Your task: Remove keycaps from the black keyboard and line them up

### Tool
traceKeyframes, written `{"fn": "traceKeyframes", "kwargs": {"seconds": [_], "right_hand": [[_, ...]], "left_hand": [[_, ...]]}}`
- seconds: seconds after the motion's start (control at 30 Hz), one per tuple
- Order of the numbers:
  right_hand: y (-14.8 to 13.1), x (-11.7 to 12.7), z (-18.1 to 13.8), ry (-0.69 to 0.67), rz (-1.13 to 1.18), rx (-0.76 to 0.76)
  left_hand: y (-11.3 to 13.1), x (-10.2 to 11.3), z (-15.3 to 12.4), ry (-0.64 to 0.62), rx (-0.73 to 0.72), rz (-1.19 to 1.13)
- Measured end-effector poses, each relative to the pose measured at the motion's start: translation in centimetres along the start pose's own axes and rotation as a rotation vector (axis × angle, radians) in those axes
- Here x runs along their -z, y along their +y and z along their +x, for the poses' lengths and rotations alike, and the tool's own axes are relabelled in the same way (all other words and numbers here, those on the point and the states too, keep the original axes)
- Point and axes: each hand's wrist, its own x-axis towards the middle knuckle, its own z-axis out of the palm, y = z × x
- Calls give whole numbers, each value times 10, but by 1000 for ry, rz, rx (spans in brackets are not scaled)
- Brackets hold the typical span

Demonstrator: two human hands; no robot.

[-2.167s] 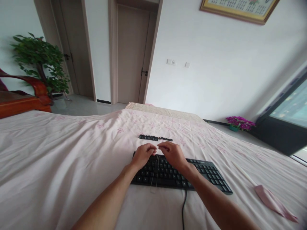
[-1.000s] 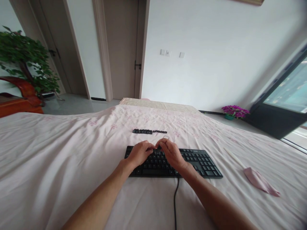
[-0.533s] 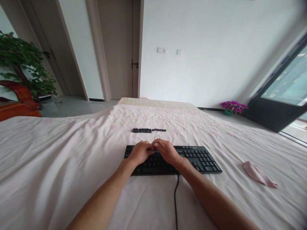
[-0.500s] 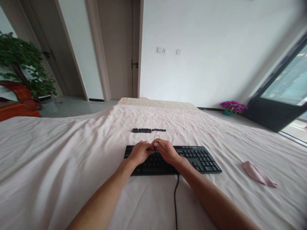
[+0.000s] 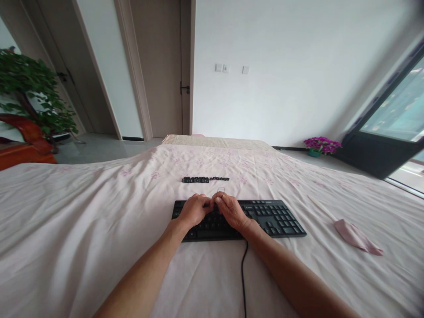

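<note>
A black cable (image 5: pixel 244 274) ran from the near edge of a black keyboard (image 5: pixel 212 227), which lay flat on a creased, pale pink sheet (image 5: pixel 99 221) with a flower print. Both hands met over the left part of the keyboard, their fingertips close together. The left hand (image 5: pixel 194 210) had its fingers curled down toward the keys; whether anything was in it, one could not tell. The right hand (image 5: pixel 232 210) pinched a thin wire tool (image 5: pixel 221 189), whose squared loop stuck out beyond the fingers. Off to the right, well apart from the keyboard, a folded pink cloth (image 5: pixel 357 237) was joined to a pale stick (image 5: pixel 318 205) lying on the sheet. Just beyond the hands, loose black keycaps (image 5: pixel 195 179) stood in a tight row, with smaller black pieces (image 5: pixel 219 179) continuing the line rightward. Farther left were a reddish wooden armrest (image 5: pixel 28 132) and a leafy green plant (image 5: pixel 29 84); farther right, purple flowers (image 5: pixel 322 145) in a teal pot (image 5: pixel 314 153). Behind stood a brown door (image 5: pixel 159 66) and a white wall (image 5: pixel 281 97) bearing switch plates (image 5: pixel 245 70).
</note>
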Motion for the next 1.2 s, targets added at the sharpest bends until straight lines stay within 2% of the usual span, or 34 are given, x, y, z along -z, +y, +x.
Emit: {"fn": "traceKeyframes", "kwargs": {"seconds": [0.2, 0.47, 0.63, 0.8, 0.9, 1.1, 1.2], "right_hand": [[-3, -2, 0, 45, -2, -3], [-3, -1, -7, 65, 0, 87], [-6, 1, -9, 104, 37, 74], [-6, 0, -8, 134, 47, 75], [-6, 0, -8, 155, 30, 79], [-7, 4, -8, 296, -19, 12], [-12, 5, -9, 198, -78, 99]], "left_hand": [[3, -3, 0, 43, 3, 23], [7, -9, -1, 118, 23, 13], [9, -8, -2, 86, -31, -58], [10, -9, -2, 120, 27, -59], [9, -11, -3, 137, 39, -145], [3, -14, -3, 186, 119, -347], [0, -11, -1, 260, 165, -422]]}}
